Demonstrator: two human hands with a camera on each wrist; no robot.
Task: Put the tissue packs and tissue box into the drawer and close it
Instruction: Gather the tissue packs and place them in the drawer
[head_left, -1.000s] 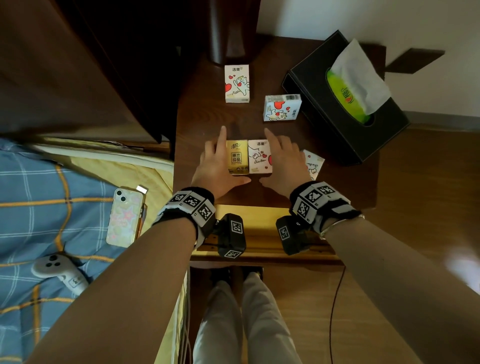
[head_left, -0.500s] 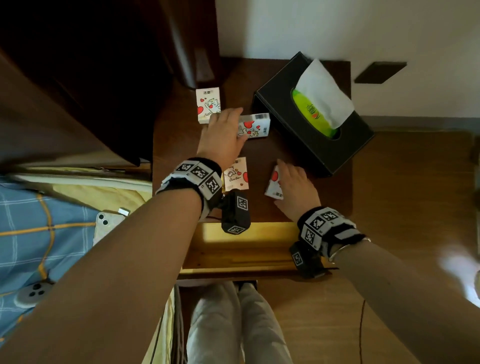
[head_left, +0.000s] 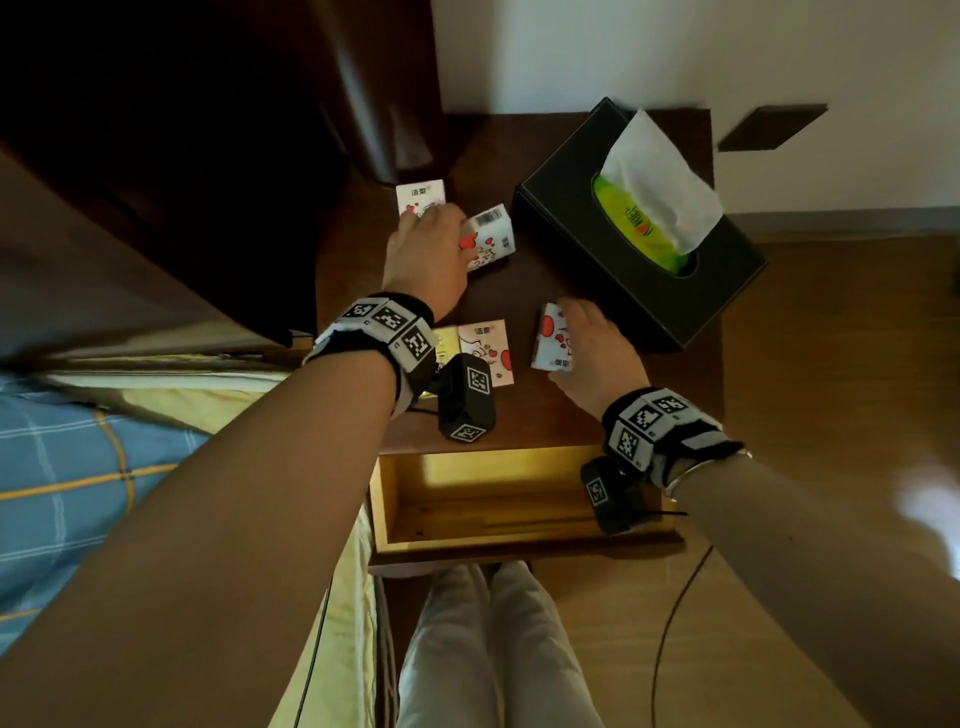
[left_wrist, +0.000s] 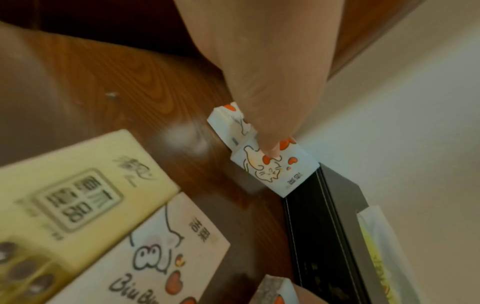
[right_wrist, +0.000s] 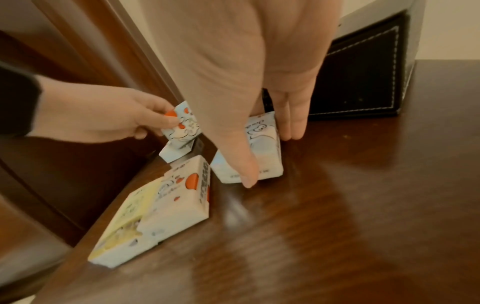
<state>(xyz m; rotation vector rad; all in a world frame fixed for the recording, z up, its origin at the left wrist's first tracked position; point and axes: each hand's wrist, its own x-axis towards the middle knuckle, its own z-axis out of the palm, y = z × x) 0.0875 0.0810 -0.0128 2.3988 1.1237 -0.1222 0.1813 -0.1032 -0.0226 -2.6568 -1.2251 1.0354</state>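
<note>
On the dark nightstand my left hand grips a white tissue pack with red hearts, tilted up beside the black tissue box. Just behind it lies another white pack. In the left wrist view my thumb presses the held pack. My right hand pinches a third white pack, stood on its edge. A yellow pack and a white pack lie flat side by side near the front edge. The drawer below stands open.
A bed with a blue checked blanket lies at the left, and a dark headboard rises behind it. My legs are under the drawer. A thin cable runs over the wooden floor at the right.
Both hands left the yellow and white pair at the front. My left hand reached back and tilted up a far pack; my right hand moved right and stood another pack on edge.
</note>
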